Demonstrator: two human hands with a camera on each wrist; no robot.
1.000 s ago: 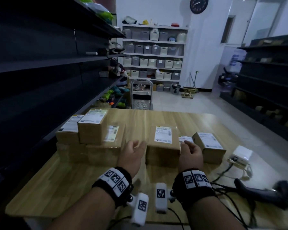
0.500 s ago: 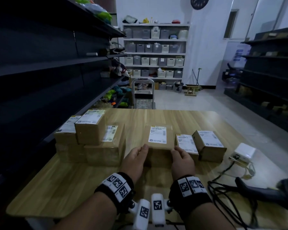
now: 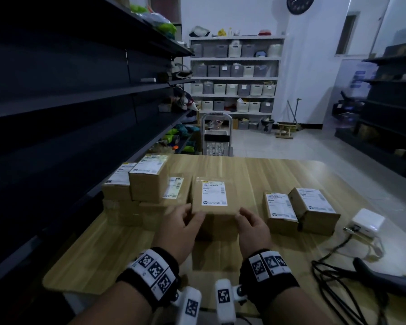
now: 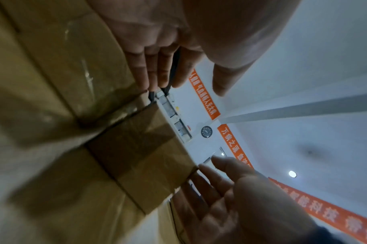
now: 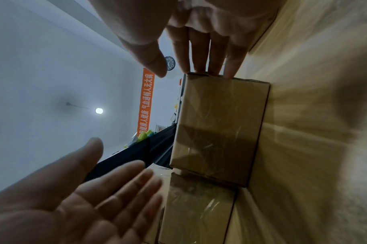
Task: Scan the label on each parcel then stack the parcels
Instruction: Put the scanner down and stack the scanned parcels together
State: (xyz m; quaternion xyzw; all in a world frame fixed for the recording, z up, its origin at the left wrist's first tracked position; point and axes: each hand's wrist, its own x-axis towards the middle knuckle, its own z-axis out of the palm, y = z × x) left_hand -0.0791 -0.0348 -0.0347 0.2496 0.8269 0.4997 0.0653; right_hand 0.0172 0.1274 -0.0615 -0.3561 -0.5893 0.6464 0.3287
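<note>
A brown cardboard parcel (image 3: 215, 195) with a white label on top sits mid-table, its left side close to the stack of parcels (image 3: 148, 184). My left hand (image 3: 185, 221) is at its near left corner and my right hand (image 3: 251, 224) at its near right corner. In the right wrist view the right hand (image 5: 178, 66) has straight fingers, tips on the parcel's (image 5: 220, 128) end, thumb free. In the left wrist view the left hand (image 4: 178, 69) lies flat beside the parcel (image 4: 136, 156), thumb clear. Whether the parcel is raised off the table I cannot tell.
Two more labelled parcels (image 3: 280, 207) (image 3: 314, 207) stand to the right on the wooden table (image 3: 279, 174). A white box (image 3: 367, 222), black cables (image 3: 333, 277) and a black handheld scanner (image 3: 389, 277) lie at the near right. Dark shelving runs along the left.
Both hands have closed in on the middle parcel's near corners. The parcel has shifted left, away from the two right-hand parcels and up against the stack.
</note>
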